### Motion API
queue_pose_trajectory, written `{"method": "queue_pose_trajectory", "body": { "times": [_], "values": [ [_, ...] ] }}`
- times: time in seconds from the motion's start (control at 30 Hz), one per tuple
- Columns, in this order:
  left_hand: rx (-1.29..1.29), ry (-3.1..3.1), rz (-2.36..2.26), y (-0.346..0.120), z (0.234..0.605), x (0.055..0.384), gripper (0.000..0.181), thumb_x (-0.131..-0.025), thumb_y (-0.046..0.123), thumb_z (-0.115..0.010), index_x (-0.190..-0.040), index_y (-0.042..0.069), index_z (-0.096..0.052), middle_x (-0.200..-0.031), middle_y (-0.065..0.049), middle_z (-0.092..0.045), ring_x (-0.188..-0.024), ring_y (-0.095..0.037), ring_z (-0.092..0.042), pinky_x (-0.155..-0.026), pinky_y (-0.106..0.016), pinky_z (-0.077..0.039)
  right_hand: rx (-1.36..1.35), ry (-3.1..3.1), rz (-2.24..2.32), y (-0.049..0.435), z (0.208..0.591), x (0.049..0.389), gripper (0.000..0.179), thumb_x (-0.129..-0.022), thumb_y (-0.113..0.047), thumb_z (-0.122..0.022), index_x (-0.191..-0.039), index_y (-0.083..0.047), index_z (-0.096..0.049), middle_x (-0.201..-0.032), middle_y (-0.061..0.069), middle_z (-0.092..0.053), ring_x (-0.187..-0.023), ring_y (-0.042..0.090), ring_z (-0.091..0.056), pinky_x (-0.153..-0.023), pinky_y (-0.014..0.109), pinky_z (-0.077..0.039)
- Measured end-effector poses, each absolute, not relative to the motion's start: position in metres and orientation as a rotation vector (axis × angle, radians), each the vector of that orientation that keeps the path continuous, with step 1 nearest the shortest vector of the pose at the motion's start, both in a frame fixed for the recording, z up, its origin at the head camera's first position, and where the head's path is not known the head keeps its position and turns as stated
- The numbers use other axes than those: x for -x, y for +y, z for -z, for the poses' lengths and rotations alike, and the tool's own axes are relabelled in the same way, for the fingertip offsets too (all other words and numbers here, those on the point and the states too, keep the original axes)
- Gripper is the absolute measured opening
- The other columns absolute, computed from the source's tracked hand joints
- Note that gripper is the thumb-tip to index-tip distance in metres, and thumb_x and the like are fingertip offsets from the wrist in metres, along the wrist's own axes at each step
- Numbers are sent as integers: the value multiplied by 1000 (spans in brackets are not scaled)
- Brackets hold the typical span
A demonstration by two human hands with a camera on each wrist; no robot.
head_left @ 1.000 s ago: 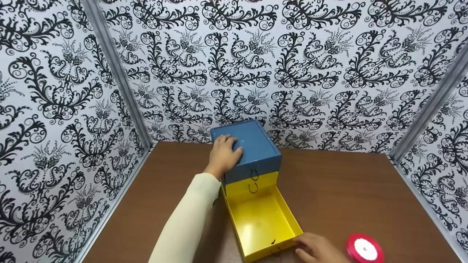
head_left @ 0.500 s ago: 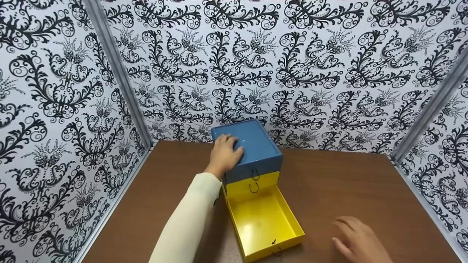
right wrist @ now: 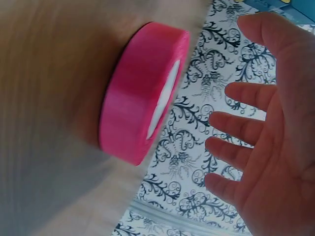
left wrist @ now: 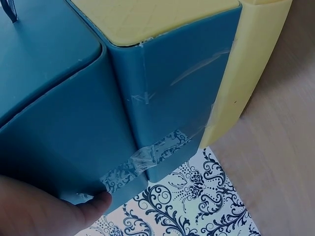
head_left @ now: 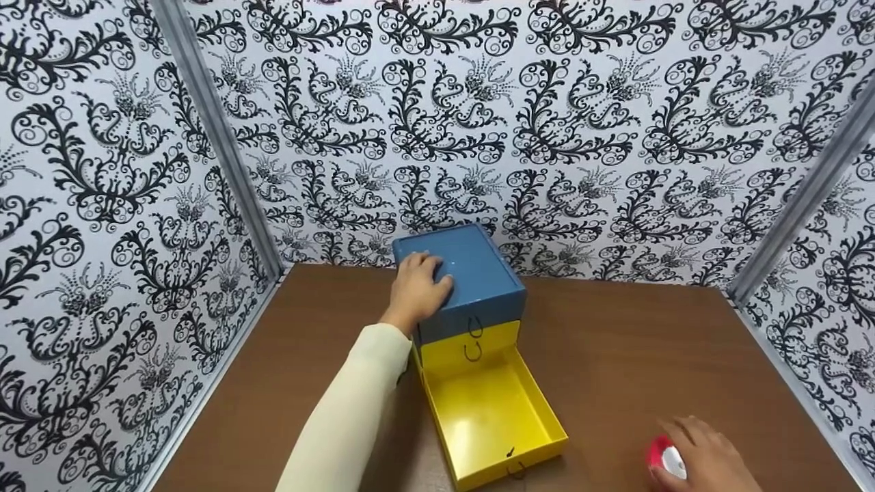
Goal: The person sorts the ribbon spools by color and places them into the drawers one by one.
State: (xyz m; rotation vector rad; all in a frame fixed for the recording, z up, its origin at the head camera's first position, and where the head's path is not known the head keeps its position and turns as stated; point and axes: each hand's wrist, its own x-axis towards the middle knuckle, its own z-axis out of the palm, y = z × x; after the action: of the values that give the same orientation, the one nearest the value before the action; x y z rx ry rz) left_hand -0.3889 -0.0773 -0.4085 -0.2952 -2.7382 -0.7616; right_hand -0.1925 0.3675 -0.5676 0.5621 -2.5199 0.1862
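A small drawer unit with a blue body (head_left: 472, 263) stands toward the back, its lower yellow drawer (head_left: 489, 417) pulled far out. My left hand (head_left: 418, 292) rests on the left part of the blue top; in the left wrist view its thumb (left wrist: 91, 209) touches the blue surface beside a strip of clear tape. Over at the lower right, my right hand (head_left: 714, 454) hovers around a roll of red-pink ribbon (head_left: 666, 461) with a white core. In the right wrist view the fingers are spread and apart from the ribbon roll (right wrist: 138, 93), which lies flat on the table.
The brown table (head_left: 636, 362) extends to both sides of the unit. Patterned black-and-white walls (head_left: 567, 137) enclose it at the back and sides, with grey metal posts (head_left: 219, 130) at the corners. Dark cord loops (head_left: 473, 352) serve as pulls on the drawers.
My right hand has left the front corner of the yellow drawer and moved right, to the ribbon roll. The left hand stays where it was, and the drawer has not moved.
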Motion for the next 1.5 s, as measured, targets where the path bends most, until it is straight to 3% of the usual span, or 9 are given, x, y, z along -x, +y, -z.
{"method": "queue_pose_trajectory", "body": {
  "times": [0.23,0.53,1.2,1.5],
  "values": [
    [291,-2749,755,-77,408,390,46,-88,38,-52,-127,14,-55,-140,-8,-40,-132,-27,-27,-106,-45,-27,-512,-2605,-137,374,576,189,79,-52,-51,-79,-113,-6,-60,-106,16,-59,-97,44,-55,-68,63,-44],
    [302,-2744,770,-77,409,389,47,-88,39,-52,-128,13,-54,-140,-9,-40,-132,-27,-26,-106,-45,-26,-392,-2759,-118,374,580,183,84,-56,-65,-72,-114,-5,-60,-109,17,-58,-104,47,-50,-75,68,-38],
    [301,-2746,772,-78,408,389,46,-88,38,-50,-127,15,-55,-139,-8,-41,-132,-27,-27,-108,-41,-24,-343,-2885,-98,380,586,187,88,-54,-67,-71,-114,-4,-59,-106,17,-59,-103,44,-52,-74,67,-40],
    [301,-2743,772,-78,408,389,46,-89,38,-50,-128,14,-54,-139,-8,-41,-132,-26,-27,-108,-41,-24,-466,-2779,-105,384,587,192,84,-50,-66,-73,-107,-5,-63,-97,11,-61,-91,39,-57,-73,57,-46]
  ]
}}
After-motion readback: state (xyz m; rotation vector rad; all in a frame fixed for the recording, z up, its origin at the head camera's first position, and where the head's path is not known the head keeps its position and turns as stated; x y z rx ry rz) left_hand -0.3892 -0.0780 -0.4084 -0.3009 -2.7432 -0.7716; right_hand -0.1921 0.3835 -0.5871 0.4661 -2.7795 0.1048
